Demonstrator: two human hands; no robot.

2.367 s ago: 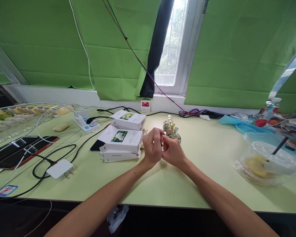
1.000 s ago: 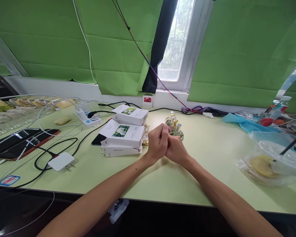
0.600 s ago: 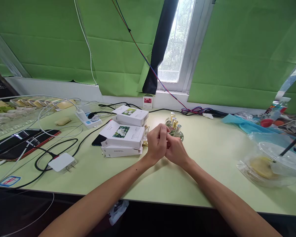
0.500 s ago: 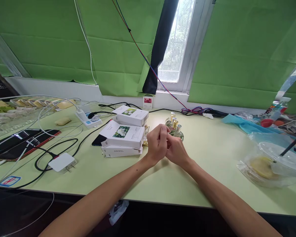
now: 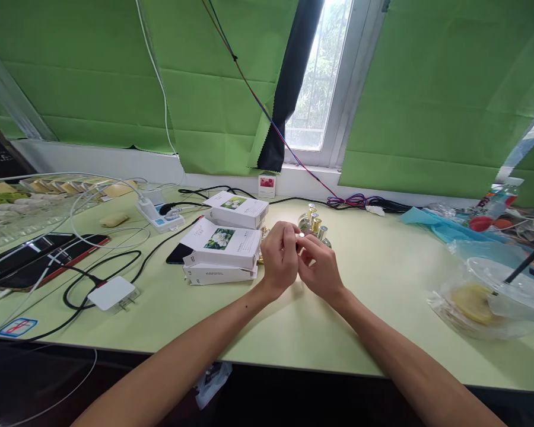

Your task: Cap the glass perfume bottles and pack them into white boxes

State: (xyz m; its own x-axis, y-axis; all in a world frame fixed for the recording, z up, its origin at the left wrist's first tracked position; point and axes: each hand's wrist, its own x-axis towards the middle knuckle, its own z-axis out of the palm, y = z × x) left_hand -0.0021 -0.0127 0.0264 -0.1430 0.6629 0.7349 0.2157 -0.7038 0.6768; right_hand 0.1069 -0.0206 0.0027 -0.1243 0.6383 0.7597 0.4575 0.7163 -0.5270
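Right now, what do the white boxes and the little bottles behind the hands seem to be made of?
White boxes: probably thin card, smooth and fairly matte, judging by the crisp folds and flaps. Bottles: likely glass, since they look see-through, though the right hand partly hides them. Their tops: metal or coated plastic, shiny gold and silver; can't tell which.

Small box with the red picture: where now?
In the head view, the small box stands near the middle, at the back of the table, below the dark curtain, beyond the white boxes.

Green curtains (image 5: 427, 89) beside a window (image 5: 315, 89); white charger (image 5: 111, 292); bagged cup (image 5: 498, 284).
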